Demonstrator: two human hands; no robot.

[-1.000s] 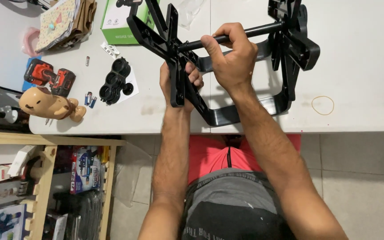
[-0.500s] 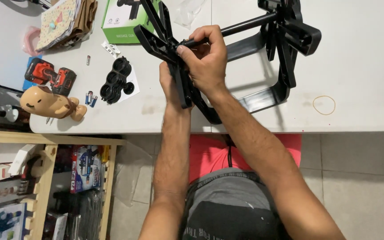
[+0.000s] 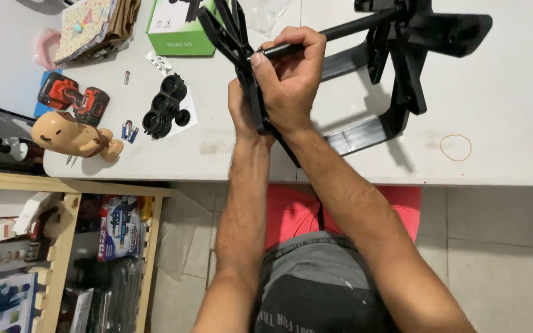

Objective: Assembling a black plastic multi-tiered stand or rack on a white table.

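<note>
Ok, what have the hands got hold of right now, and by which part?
Both grip the black plastic frame. The right hand wraps the near end of its rod; the left hand clasps the slanted strut behind it.

A single view comes from a camera on the person's head, looking steeply down and slightly forward along both forearms. The white counter [image 3: 229,157] fills the upper half of the frame, its near edge running across just above the middle; below that edge lie the person's lap, the tiled floor and a wooden shelf unit [image 3: 63,246] at lower left. The camera sits close: the left hand [image 3: 242,114] and right hand [image 3: 291,77] on the black frame [image 3: 396,74] are at upper centre, and the frame's top is cropped. No second view overlaps it.
</note>
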